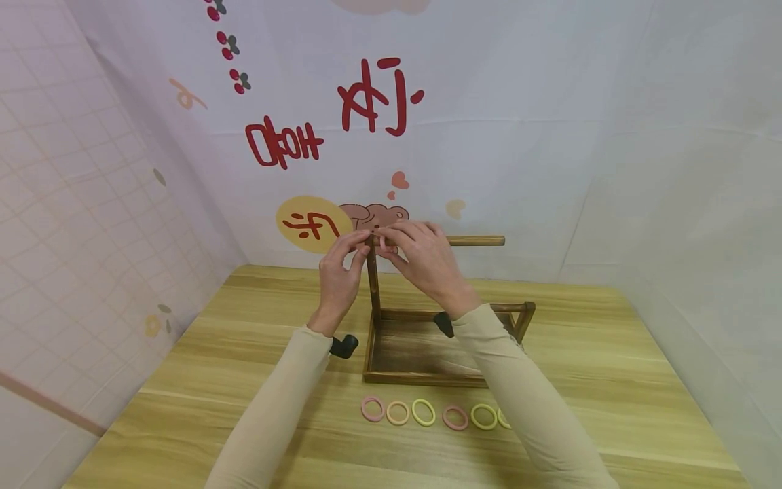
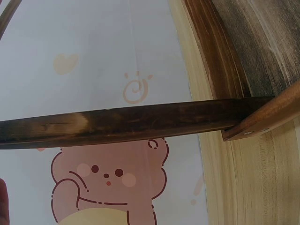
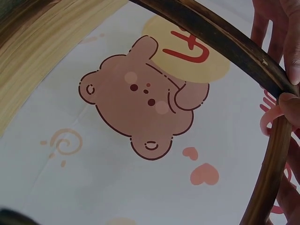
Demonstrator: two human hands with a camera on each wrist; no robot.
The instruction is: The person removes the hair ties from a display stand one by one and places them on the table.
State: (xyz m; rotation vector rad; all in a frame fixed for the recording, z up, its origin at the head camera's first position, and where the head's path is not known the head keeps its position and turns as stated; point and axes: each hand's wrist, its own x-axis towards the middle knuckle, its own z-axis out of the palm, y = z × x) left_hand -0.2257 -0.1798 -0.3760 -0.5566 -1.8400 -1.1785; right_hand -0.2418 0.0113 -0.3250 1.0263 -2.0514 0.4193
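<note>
A dark wooden rack point(image 1: 375, 288) stands on the table, its post rising from a tray base and carrying a horizontal bar point(image 1: 479, 240). Around the bar, close to the post's top, is a pink ring point(image 3: 265, 121). My right hand point(image 1: 425, 261) pinches that ring between thumb and fingers. At the post's top corner, my left hand point(image 1: 339, 275) holds the wood with thumb and fingertips, right beside the ring. The left wrist view shows mainly the post, with only a sliver of fingertip at its left edge.
Several loose rings, including a pink ring point(image 1: 373, 409), an orange ring point(image 1: 398, 413) and a yellow ring point(image 1: 423, 412), lie in a row before the rack's tray base point(image 1: 421, 377). A low side handle point(image 1: 525, 319) stands at its right. A printed curtain point(image 1: 501, 136) hangs behind the table.
</note>
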